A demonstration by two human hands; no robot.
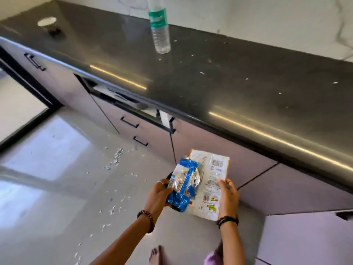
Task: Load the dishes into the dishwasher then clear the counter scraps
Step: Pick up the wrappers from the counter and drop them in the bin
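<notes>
Low in the middle of the frame, a crumpled blue and silver foil wrapper (180, 185) is gripped by the left hand (158, 195), whose fingers are curled round its lower part; a ring is seen on one finger and a beaded bracelet (148, 217) on the wrist. Just to the right of it, a flat white printed plastic packet (212, 180) with a barcode and an orange edge is pinched along its right side by the right hand (228, 197), the thumb laid on the printed face; dark bands (228, 219) are worn on that wrist. The two pieces of packaging overlap, the blue one lying in front, and both are held over the pale glossy floor (57, 188), in front of the lilac cabinet fronts (219, 150). Small white scraps (114, 159) are scattered on the floor at centre left and lower left. The dark glossy countertop (210, 83) is stretched across the upper half of the frame, and white crumbs (202, 73) are dotted over its right part. A clear plastic bottle (160, 29) with a green label is stood upright at top centre, and a white paper cup (47, 23) is seen at upper left. Under the counter edge, at centre left, a panel (122, 100) is seen tilted open at the top. A bare foot (155, 255) is visible at the bottom edge.
</notes>
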